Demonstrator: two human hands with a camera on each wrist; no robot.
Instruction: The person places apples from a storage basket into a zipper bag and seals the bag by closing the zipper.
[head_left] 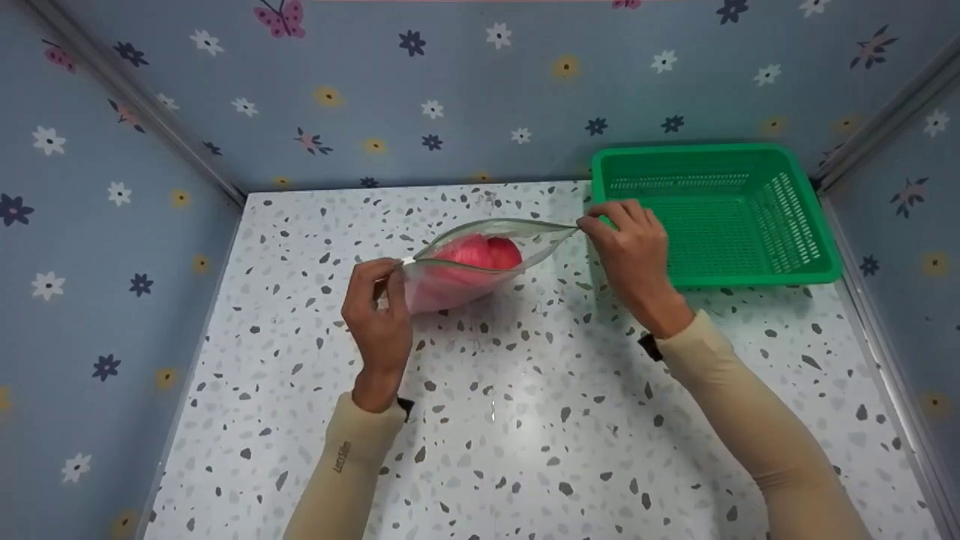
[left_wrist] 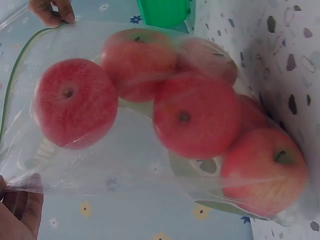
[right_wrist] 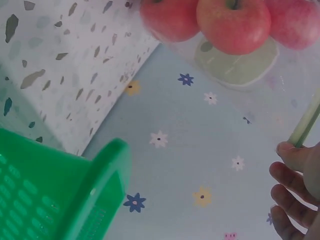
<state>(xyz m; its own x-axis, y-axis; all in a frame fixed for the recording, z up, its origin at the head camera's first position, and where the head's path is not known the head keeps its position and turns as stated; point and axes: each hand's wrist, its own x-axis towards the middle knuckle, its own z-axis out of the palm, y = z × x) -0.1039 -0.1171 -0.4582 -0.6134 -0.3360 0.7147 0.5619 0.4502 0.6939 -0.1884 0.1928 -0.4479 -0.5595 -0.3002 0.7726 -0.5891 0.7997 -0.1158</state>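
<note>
A clear zip-top bag point(head_left: 536, 247) with a green seal strip stands on the table, its mouth spread into a wide oval. Several red apples point(left_wrist: 76, 104) are inside; in the left wrist view one lies closer to the mouth than the rest. My left hand point(head_left: 379, 311) pinches the left corner of the bag's mouth. At the opposite corner, my right hand point(head_left: 632, 251) pinches the seal strip between thumb and finger. The right wrist view shows its other fingers point(right_wrist: 292, 202) loosely bent. From above, the bag's side partly veils the lower apples.
A green plastic basket point(head_left: 720, 281) with slotted walls stands at the back right, close beside my right hand, with nothing seen in it. The speckled white table point(head_left: 495, 450) is bounded by flower-patterned walls point(head_left: 465, 82) at the back and sides.
</note>
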